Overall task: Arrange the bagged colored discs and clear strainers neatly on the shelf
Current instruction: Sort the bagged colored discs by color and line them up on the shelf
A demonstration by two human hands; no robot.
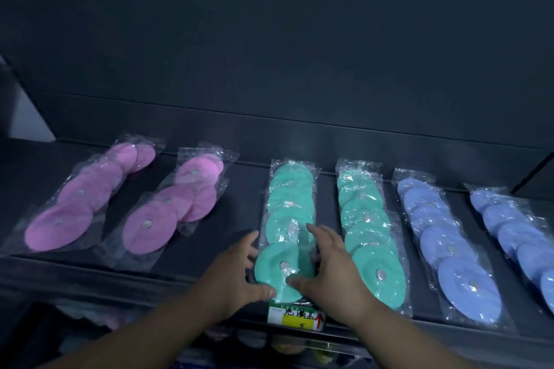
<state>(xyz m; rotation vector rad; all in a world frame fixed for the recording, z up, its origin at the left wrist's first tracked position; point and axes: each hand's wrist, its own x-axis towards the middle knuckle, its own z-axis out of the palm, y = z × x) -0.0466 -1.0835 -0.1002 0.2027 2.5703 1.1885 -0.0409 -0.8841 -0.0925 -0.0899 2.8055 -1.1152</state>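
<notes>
Head view: a dark shelf [245, 189] runs across the frame, with a dark, plain back panel [269, 39] rising behind it and a pale strip of wall [27, 117] showing past its left end. The light is dim and bluish.

Six rows of discs in clear bags lie on the shelf, each running from the front edge toward the back. Near the left end are two pink rows [75, 204] [168, 210], splayed at an angle with some bags askew. At the middle are two teal rows, the left teal row [289, 204] and the right teal row [365, 219], close together and nearly straight. Toward the right end lie two blue rows [443, 234] [515, 234], the far one cut off by the frame.

Both hands bracket the front disc [271, 263] of the left teal row at the shelf's front edge. The left hand [236, 272] is loosely spread, with its fingers against the bag's left side and its thumb at the disc's near rim. The right hand [326, 269] is spread too, with its fingers lying along the bag's right side and its thumb resting on the disc. Neither hand is clenched.

A price label [295, 316] with a yellow patch, a "5" and a red arrow sits on the front edge just below the disc. Blurred goods [269, 341] show on a lower level.
</notes>
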